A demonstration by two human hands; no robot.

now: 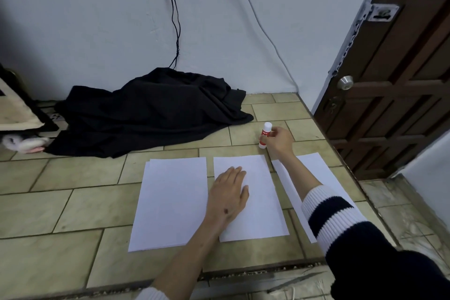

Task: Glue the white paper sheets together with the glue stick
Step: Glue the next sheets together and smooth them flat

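Beige tiles with dark grout lines cover the worktop (73, 207), which runs back to a pale painted wall where a black cable (175, 19) and a grey cable (258, 22) hang down. Crumpled black cloth (151, 109) lies at the back of the worktop against the wall, and a dark wooden door (401, 85) with a round metal knob (345, 82) stands at the right. Three lots of white paper lie side by side near the front edge: the left stack (170, 202) of a few sheets with edges slightly offset, the middle sheet (263, 202), and the right sheet (316, 170), which is tilted and partly hidden under the right forearm. The left hand (230, 193) rests flat and open, palm down, on the left part of the middle sheet, fingers together and pointing away. The right hand (278, 140), in a navy and white striped sleeve (336, 217), reaches beyond the papers and grips the glue stick (265, 135), which stands upright on the tiles just behind the middle sheet, its white cap on
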